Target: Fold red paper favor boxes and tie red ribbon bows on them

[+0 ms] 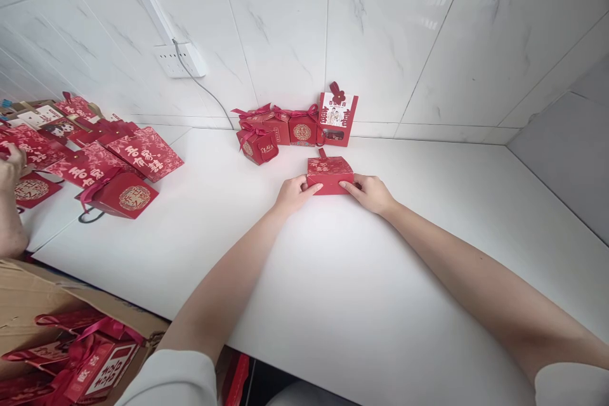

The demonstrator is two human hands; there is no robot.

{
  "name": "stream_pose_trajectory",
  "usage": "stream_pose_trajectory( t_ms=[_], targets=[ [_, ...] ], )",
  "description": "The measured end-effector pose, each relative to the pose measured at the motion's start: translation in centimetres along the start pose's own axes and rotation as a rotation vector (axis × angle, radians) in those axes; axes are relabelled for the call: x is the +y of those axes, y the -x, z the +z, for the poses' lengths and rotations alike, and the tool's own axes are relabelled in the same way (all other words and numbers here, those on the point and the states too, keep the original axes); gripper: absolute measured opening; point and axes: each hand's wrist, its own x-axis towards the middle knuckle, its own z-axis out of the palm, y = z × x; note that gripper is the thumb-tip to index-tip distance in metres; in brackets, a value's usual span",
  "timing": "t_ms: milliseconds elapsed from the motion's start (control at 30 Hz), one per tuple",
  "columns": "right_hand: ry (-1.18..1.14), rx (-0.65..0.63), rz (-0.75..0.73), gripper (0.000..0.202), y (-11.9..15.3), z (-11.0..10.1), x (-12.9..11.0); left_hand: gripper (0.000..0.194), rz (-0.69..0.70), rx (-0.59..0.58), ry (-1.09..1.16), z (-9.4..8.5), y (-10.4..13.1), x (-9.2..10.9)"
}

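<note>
A red box [330,185] with a patterned top and a short strap sits on the white table [333,279], in front of the boxes by the wall. My left hand [294,194] grips its left side, thumb on the front face. On the right side of the same box, my right hand [373,193] holds on, its thumb also on the front. The fingers behind the box are partly hidden.
Red boxes with ribbons [303,129] and a red card-fronted bag [339,119] stand against the tiled wall. More red boxes [128,195] lie at the left, near another person's hand [10,168]. A cardboard carton [28,288] holding red boxes is at the lower left.
</note>
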Motion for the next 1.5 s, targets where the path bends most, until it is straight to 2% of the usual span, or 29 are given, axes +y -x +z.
stream_pose_trajectory(
  t_ms=[267, 433, 500, 733, 933, 1100, 1267, 1500],
  targets=[
    [0.023, 0.012, -0.007, 0.047, -0.1, 0.0, 0.2, 0.048, 0.007, -0.008, 0.061, 0.0, 0.0, -0.4],
    [0.069, -0.001, -0.03, 0.046, 0.0, 0.0, 0.2, 0.064, -0.054, -0.013, 0.184, 0.1, -0.3, -0.5],
    [0.1, -0.013, -0.048, 0.044, 0.0, 0.1, 0.2, 0.065, -0.079, -0.011, 0.248, 0.1, -0.4, -0.5],
    [0.219, 0.002, -0.125, 0.029, 0.0, 0.2, 0.1, 0.046, -0.004, 0.028, 0.332, -0.5, -0.4, -0.2],
    [0.274, -0.02, -0.139, 0.027, 0.2, 0.0, -0.2, 0.028, 0.052, 0.029, 0.366, -0.2, -0.7, -1.0],
    [0.12, -0.069, -0.11, 0.036, 0.2, -0.3, -0.4, 0.023, 0.06, 0.003, 0.411, -0.2, -0.9, -1.3],
    [-0.016, -0.006, -0.081, 0.036, 0.2, -0.4, -0.5, 0.023, 0.077, -0.098, 0.449, -0.6, -0.5, -0.7],
    [-0.134, -0.024, -0.113, 0.034, 0.3, -0.4, -0.8, 0.037, 0.111, -0.09, 0.432, -0.7, -0.4, -0.7]
  ],
)
